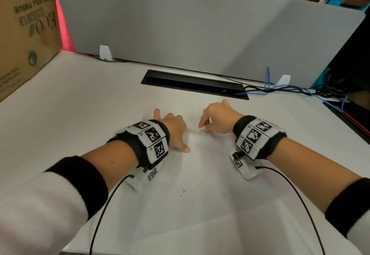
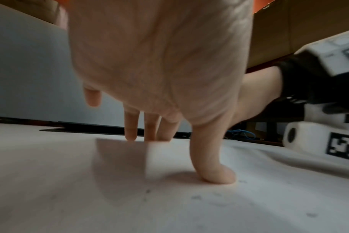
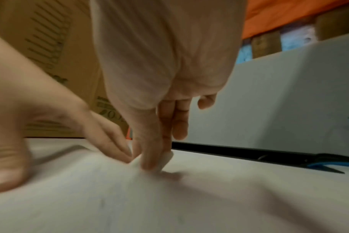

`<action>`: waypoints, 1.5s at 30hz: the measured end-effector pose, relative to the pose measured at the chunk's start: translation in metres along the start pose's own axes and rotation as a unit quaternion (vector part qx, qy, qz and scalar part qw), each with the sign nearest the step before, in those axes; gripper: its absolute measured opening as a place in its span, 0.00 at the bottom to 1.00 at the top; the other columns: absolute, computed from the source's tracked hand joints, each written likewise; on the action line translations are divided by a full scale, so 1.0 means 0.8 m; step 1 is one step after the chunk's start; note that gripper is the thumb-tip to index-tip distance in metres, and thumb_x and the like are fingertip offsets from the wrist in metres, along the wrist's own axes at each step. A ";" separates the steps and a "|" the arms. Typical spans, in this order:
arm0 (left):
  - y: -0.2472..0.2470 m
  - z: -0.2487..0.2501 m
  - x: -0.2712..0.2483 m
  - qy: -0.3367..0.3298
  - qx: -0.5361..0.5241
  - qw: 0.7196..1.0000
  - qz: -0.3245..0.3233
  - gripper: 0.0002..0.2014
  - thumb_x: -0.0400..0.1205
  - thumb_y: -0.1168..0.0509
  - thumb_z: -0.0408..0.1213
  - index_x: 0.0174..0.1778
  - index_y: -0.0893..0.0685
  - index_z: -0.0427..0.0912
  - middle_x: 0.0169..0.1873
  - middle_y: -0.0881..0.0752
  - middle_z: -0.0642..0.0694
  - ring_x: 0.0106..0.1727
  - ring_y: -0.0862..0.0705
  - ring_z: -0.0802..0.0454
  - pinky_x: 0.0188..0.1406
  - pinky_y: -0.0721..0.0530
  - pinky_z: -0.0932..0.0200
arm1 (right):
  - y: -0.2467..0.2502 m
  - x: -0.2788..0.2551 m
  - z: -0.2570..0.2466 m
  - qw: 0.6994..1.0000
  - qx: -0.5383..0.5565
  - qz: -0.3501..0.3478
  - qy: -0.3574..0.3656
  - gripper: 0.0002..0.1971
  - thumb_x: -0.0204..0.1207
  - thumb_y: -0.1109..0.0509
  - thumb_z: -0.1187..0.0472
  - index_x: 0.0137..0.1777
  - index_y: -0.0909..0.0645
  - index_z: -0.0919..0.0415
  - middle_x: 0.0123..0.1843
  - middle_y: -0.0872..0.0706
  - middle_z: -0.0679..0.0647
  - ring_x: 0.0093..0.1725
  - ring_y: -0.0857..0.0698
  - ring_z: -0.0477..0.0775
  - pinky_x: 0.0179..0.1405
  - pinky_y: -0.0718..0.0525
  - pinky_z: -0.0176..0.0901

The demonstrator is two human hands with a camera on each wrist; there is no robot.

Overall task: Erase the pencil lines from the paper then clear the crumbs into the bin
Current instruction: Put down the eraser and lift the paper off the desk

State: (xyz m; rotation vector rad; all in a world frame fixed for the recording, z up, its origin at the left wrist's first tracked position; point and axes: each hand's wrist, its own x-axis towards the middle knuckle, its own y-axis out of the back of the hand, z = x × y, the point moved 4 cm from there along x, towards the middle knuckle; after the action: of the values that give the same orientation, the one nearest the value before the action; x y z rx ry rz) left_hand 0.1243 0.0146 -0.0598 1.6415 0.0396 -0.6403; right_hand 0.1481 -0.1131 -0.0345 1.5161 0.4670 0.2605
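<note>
Hard to make out in the head view: the edges of the white sheet of paper (image 1: 200, 184), nearly the same tone as the pale desk top (image 1: 80, 94) beneath it, traceable mainly by a crease line low in the picture. Near edge of the sheet cut off or lost under the forearms. Small white eraser (image 3: 165, 159) almost wholly hidden from above, only a pale sliver showing under the fingertips; clearer, though blurred, from the right wrist. No bin anywhere in view.

Lying flat near the front middle of the desk, slightly rumpled, with soft ridges visible from both wrist cameras. Faint grey pencil marks (image 1: 183, 190) scattered across the middle of the sheet, thin and broken, mixed with tiny dark specks; impossible to tell which specks are crumbs and which are leftover strokes.

Right hand (image 1: 218, 120) pinching the eraser between thumb and first fingers, pressed tip-down on the far part of the paper; little finger raised clear. Left hand (image 1: 174, 132) grasping nothing, fingers spread and straight, thumb (image 2: 215, 170) and fingertips pressing the sheet down just beside the eraser.

Behind: a grey felt divider panel (image 1: 200, 30) standing along the desk's far edge, a black rectangular cable slot (image 1: 192, 83) before it, blue and black cables (image 1: 280, 90) trailing right, a brown cardboard box (image 1: 24, 34) at far left.
</note>
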 end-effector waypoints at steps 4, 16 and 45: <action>0.004 0.006 -0.006 -0.019 -0.019 0.999 0.023 0.37 0.75 0.33 0.58 0.76 0.34 0.44 0.75 0.35 0.49 0.78 0.41 0.47 0.75 0.53 0.33 | -0.009 -0.027 0.005 1.000 0.011 -0.001 0.005 0.12 0.75 0.33 0.64 0.50 0.13 0.48 0.42 0.17 0.41 0.43 0.29 0.42 0.50 0.48 0.40; 0.000 0.025 -0.016 -0.103 -0.066 0.992 0.042 0.29 0.81 0.35 0.42 0.78 0.36 0.53 0.73 0.34 0.53 0.74 0.32 0.51 0.66 0.40 0.48 | 0.003 -0.032 0.027 0.996 0.057 0.029 -0.059 0.06 0.73 0.28 0.54 0.49 0.13 0.50 0.41 0.19 0.43 0.42 0.26 0.45 0.51 0.43 0.44; 0.039 0.020 -0.041 -0.140 -0.451 0.861 0.188 0.15 0.68 0.21 0.34 0.50 0.14 0.42 0.31 0.17 0.51 0.31 0.18 0.61 0.39 0.21 0.71 | 0.031 -0.082 -0.003 0.916 0.390 0.063 -0.071 0.08 0.62 0.19 0.69 0.40 0.13 0.62 0.30 0.11 0.54 0.31 0.14 0.45 0.45 0.16 0.36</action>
State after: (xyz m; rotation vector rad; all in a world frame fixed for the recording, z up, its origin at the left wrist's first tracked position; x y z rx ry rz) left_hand 0.1026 0.0044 -0.0183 0.6073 -0.1693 -0.4391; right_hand 0.0919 -0.1391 -0.0013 2.3353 0.3703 0.0527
